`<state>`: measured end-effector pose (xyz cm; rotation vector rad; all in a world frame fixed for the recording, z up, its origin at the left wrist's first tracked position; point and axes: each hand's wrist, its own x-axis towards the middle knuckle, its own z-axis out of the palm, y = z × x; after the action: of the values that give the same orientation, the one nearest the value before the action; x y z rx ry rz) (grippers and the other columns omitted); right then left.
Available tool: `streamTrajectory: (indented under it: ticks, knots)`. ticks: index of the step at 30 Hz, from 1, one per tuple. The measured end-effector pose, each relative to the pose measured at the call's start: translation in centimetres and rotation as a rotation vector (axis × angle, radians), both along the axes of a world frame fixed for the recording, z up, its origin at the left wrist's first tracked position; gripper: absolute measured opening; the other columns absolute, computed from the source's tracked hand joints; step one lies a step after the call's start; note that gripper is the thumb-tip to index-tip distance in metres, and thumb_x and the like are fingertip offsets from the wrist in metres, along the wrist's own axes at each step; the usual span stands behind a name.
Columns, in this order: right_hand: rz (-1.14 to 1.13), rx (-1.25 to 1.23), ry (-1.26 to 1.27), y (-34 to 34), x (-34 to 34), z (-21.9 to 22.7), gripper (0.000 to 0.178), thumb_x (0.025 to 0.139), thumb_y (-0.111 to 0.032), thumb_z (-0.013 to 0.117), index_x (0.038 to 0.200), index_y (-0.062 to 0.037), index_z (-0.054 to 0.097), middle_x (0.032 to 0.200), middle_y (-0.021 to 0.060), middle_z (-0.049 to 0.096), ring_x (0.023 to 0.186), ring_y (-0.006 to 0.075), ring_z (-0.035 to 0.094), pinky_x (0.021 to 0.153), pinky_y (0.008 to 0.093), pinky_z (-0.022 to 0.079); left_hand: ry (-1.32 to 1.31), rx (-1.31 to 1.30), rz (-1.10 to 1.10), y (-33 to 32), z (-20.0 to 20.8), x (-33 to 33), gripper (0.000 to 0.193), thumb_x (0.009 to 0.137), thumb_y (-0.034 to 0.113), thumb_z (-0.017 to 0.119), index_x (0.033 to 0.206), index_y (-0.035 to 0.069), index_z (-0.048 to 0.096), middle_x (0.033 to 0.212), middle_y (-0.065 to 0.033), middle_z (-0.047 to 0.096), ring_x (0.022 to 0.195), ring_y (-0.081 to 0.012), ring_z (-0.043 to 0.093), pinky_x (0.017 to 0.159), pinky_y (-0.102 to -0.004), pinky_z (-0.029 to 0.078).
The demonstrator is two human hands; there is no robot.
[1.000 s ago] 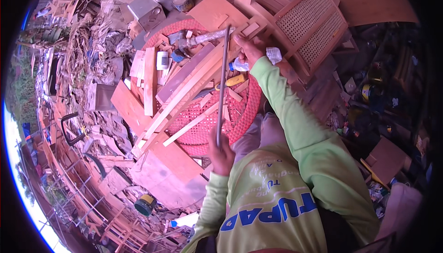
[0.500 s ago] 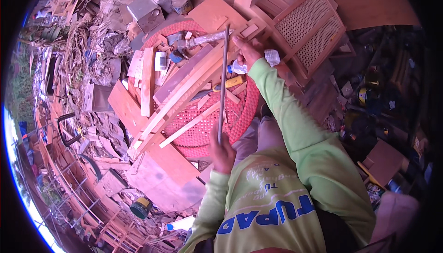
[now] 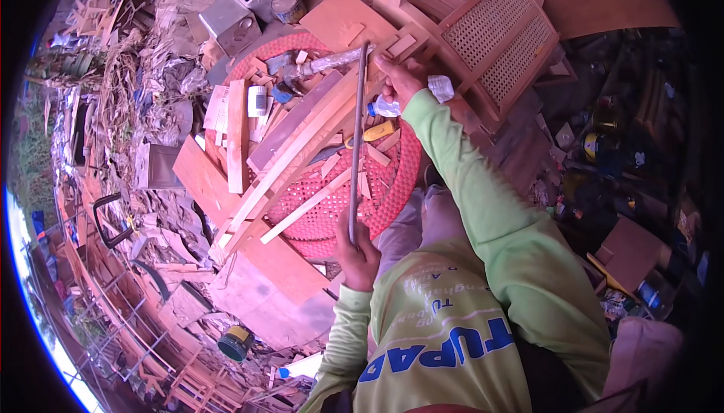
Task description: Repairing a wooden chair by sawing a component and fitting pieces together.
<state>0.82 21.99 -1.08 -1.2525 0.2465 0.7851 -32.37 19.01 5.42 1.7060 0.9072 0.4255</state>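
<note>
Dark and thin, the long bar [image 3: 357, 149] is in my left hand [image 3: 358, 257], my fingers curled round its near end. It crosses above the wood strips [image 3: 294, 158] and the round red woven top [image 3: 406, 175]. My right hand [image 3: 402, 80] is by its far end, fingers bent; I cannot tell what they grip. A yellow handle [image 3: 379, 131] lies just beside the bar.
</note>
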Motion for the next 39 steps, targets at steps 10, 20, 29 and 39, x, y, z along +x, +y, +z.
streamTrajectory:
  ticks: [10,20,29,39]
  knots:
    - [-0.03,-0.047,0.029,0.4,-0.1,-1.6,0.029,0.093,-0.028,0.091,0.102,-0.0102,0.069,0.07,-0.002,0.052,0.049,0.0114,0.051,0.041,0.0293,0.037,-0.024,0.117,-0.009,2.4,-1.3,5.3,0.036,0.111,-0.002,0.048,0.147,-0.002,0.054,0.093,-0.0083,0.063,0.072,-0.0106,0.053,0.065,-0.0274,0.045]
    - [-0.025,-0.029,0.014,1.7,-1.2,-0.9,0.03,0.095,-0.028,0.089,0.091,-0.0119,0.063,0.064,-0.0031,0.05,0.044,0.0117,0.049,0.038,0.0296,0.034,-0.038,0.135,-0.035,7.1,-2.1,13.9,0.03,0.11,0.003,0.056,0.14,0.0,0.056,0.087,-0.0234,0.068,0.073,-0.0319,0.069,0.064,-0.0434,0.051]
    - [-0.054,-0.054,0.028,0.3,-0.2,-0.8,0.03,0.095,-0.027,0.089,0.096,-0.0103,0.064,0.068,-0.0012,0.052,0.045,0.0119,0.048,0.038,0.0305,0.035,-0.012,0.031,0.048,-0.5,-0.1,1.1,0.044,0.107,0.0,0.056,0.151,-0.002,0.057,0.095,-0.0118,0.069,0.079,-0.0185,0.067,0.072,-0.0348,0.055]
    - [-0.02,-0.109,0.007,0.3,-0.3,-1.5,0.034,0.094,-0.03,0.089,0.089,-0.0123,0.061,0.068,-0.002,0.053,0.046,0.0114,0.05,0.039,0.0295,0.036,0.006,0.085,-0.023,4.1,-1.2,9.4,0.039,0.111,0.003,0.054,0.149,0.0,0.056,0.103,-0.022,0.073,0.08,-0.0288,0.069,0.073,-0.0406,0.055]
